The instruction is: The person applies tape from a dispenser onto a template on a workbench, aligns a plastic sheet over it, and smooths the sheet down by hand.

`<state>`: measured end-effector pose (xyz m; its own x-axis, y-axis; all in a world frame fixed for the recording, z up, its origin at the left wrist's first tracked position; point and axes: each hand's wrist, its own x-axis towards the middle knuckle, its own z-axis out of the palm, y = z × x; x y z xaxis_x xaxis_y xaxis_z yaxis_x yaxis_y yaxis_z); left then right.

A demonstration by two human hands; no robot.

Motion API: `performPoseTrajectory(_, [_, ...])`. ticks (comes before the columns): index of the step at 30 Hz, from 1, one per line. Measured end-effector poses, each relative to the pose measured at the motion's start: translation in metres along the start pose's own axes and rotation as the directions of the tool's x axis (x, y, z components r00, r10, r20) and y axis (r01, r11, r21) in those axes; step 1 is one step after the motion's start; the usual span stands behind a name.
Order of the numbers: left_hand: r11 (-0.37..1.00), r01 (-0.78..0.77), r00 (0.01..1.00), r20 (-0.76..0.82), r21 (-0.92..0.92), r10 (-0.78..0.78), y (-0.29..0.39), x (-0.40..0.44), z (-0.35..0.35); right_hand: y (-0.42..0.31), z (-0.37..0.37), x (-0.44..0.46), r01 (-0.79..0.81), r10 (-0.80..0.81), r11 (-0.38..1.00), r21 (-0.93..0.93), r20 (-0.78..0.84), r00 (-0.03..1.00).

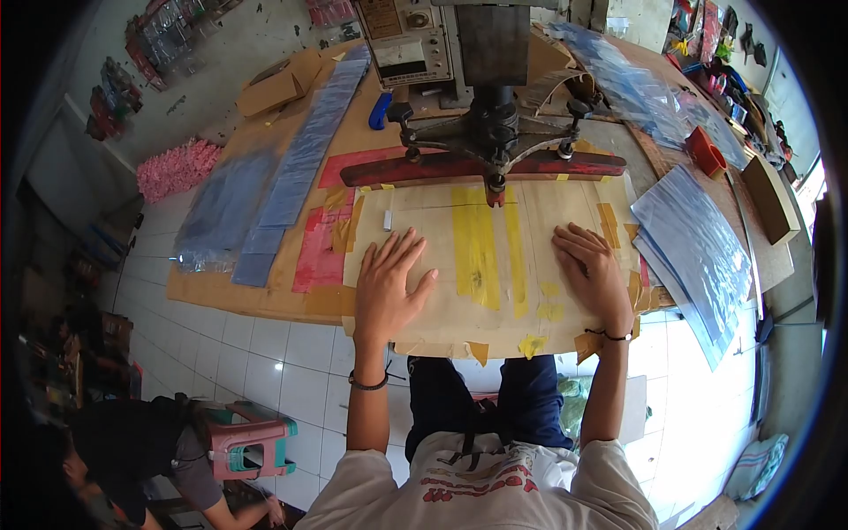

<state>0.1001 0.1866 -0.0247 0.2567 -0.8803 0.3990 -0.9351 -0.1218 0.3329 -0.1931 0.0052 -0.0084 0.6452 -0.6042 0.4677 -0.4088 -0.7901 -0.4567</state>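
My left hand (389, 284) lies flat with fingers spread on the left part of a pale work board (424, 309), near a small white piece (387, 220). On the board's right part rests my right hand (594, 272), palm down, its fingers stretched out and close together. Neither hand grips anything. Yellow tape strips (477, 256) run along the board between the hands, and patches of brown tape mark its edges. Just beyond my fingertips, a long red bar (565, 165) hangs from the dark metal press head (495, 132) across the board's back edge.
Clear bluish plastic sheets lie in a stack (693, 247) at right and a long pile (309, 141) at left. A red tape roll (705, 152), a cardboard box (770, 200) and a blue-handled tool (380, 111) are around the table. A co-worker (132, 455) bends beside stacked stools (252, 442) at lower left.
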Motion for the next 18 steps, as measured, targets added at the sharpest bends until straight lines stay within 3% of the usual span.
performPoseTrajectory(18, [1.000, 0.007, 1.000, 0.006, -0.008, -0.007, 0.0002, 0.0004, -0.0010, 0.0004, 0.0011, -0.0002, 0.000, 0.000, 1.000, 0.008, -0.015, 1.000])
